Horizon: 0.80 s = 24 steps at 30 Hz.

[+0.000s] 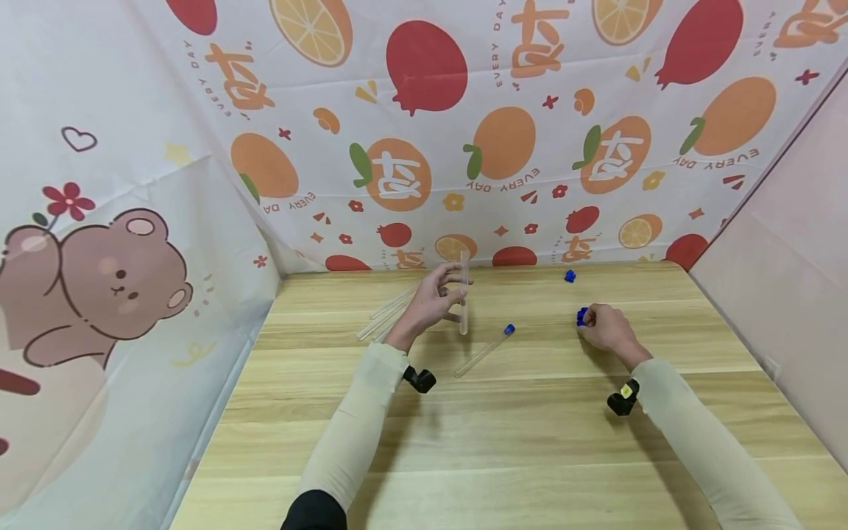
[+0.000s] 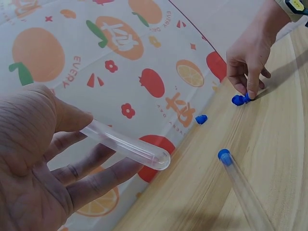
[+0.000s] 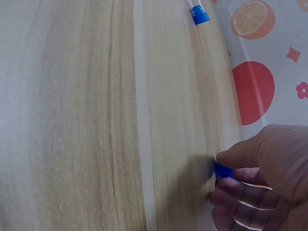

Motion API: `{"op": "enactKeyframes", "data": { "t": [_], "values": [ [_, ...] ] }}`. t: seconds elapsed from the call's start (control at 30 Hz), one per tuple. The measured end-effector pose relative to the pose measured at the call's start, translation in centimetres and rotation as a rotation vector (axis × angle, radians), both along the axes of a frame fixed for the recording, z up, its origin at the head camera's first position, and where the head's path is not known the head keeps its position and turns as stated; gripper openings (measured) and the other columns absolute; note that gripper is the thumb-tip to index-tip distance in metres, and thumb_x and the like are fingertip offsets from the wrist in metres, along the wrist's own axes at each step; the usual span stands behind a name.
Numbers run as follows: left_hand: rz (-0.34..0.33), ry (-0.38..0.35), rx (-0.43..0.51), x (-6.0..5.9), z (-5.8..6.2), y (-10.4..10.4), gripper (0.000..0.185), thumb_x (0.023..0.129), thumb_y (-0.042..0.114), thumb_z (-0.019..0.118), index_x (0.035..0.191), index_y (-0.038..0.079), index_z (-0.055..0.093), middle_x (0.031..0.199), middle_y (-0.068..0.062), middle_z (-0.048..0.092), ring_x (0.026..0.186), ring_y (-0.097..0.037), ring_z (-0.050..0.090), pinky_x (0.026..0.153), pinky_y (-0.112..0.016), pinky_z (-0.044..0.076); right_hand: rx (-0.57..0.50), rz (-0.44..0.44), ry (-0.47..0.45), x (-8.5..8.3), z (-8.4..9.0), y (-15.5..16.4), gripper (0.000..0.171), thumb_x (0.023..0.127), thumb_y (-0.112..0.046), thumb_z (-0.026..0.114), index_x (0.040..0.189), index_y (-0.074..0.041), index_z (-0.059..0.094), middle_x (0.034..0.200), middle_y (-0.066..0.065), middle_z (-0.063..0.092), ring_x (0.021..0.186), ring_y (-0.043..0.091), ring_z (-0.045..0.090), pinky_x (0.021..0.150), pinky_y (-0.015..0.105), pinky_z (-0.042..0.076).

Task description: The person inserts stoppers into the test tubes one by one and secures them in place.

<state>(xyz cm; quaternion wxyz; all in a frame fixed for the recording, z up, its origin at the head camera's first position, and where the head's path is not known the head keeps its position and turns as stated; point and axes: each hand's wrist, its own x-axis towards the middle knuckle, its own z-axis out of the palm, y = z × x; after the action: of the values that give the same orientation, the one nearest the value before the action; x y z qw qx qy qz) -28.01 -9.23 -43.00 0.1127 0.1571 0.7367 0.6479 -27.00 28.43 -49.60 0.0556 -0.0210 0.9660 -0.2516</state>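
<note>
My left hand (image 1: pixel 433 298) pinches a clear test tube (image 1: pixel 464 315) between thumb and fingers, above the table. In the left wrist view the tube's rounded end (image 2: pixel 158 159) points away from the thumb, and the other fingers are spread below it. Farther right, my right hand (image 1: pixel 608 327) is down at the tabletop, its thumb and fingertips on a small blue cap (image 3: pixel 224 171). The left wrist view shows blue pieces (image 2: pixel 237 100) close together at those fingertips. Between the hands lies a test tube (image 1: pixel 478 357) with a blue cap (image 1: pixel 509 329) on its end.
Several clear tubes (image 1: pixel 384 316) lie on the wooden table (image 1: pixel 503 456) behind and left of my left wrist. Another blue cap (image 1: pixel 570 276) sits near the back edge. A fruit-printed sheet (image 1: pixel 430 125) rises behind the table, and a bear-printed one (image 1: pixel 132 272) hangs at left.
</note>
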Motion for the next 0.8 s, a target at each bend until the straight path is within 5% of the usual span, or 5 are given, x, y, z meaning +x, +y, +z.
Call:
{"op": "enactKeyframes", "data": {
  "t": [0.4,0.8],
  "values": [
    [-0.011,-0.002,-0.005,0.1,0.3,0.1,0.05,0.103,0.009,0.057,0.15,0.015,0.042,0.145,-0.02,0.056,0.089,-0.016,0.062,0.067,-0.041,0.065,-0.078,-0.001,0.042,0.0,0.9,0.0,0.024,0.094,-0.014,0.06,0.109,0.004,0.062,0.092,0.018,0.068,0.073,0.023,0.06,0.063,0.029,0.047],
    [-0.01,-0.006,0.002,0.2,0.3,0.4,0.047,0.103,0.008,0.058,0.147,0.016,0.045,0.141,-0.017,0.059,0.088,-0.016,0.062,0.067,-0.041,0.064,-0.138,0.015,0.152,-0.3,3.1,-0.3,0.032,0.1,-0.012,0.051,0.128,-0.001,0.062,0.108,0.03,0.069,0.087,0.033,0.067,0.064,0.03,0.048]
  ]
}}
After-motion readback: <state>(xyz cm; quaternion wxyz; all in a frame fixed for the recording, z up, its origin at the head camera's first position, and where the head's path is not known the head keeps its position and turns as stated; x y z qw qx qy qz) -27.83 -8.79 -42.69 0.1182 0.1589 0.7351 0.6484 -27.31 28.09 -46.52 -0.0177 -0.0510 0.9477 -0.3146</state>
